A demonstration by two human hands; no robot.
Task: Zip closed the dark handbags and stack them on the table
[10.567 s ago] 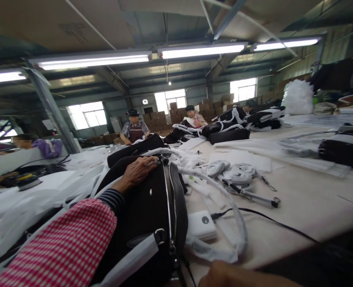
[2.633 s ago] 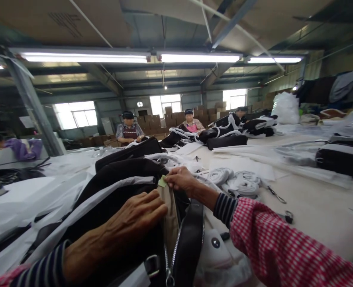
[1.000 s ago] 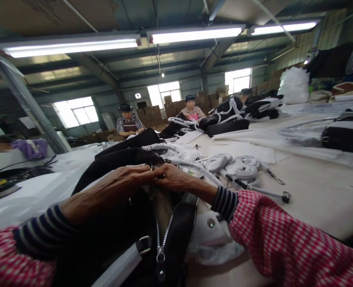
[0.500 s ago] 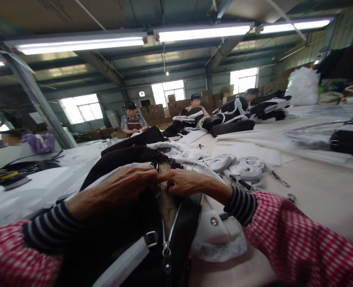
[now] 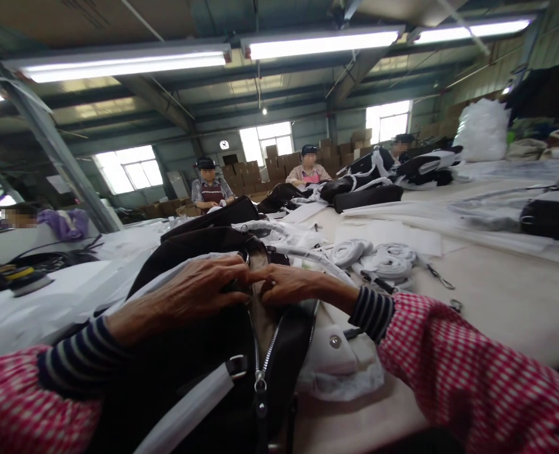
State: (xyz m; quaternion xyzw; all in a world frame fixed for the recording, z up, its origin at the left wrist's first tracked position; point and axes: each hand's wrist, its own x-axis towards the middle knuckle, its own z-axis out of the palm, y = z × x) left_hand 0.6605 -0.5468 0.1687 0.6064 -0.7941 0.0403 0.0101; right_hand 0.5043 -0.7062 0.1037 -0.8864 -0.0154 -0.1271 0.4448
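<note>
A black bag [image 5: 204, 372] lies in front of me with its zipper [image 5: 260, 372] partly open, the slider near the front and a beige lining [image 5: 263, 331] showing between the teeth. My left hand [image 5: 204, 284] is at the left edge of the opening, its fingers closed on the bag's edge. From the other side my right hand [image 5: 289, 284] reaches to the opening, fingers bent and closed at the right edge, its fingertips close to those of my left hand. A white-wrapped strap [image 5: 189, 410] with a metal buckle lies across the bag's front.
Coiled white-wrapped straps [image 5: 388, 261] with metal clips lie at the right on the table [image 5: 478, 284]. More black bags [image 5: 367, 197] are piled beyond. Several people sit behind the table, one of them a person in a dark red apron [image 5: 209, 192]. White sheets cover the left side.
Both hands remain at the opening, with small shifts of the fingers. My right forearm has moved slightly left. The far person in the middle now shows more, and a bundle there is gone from view.
</note>
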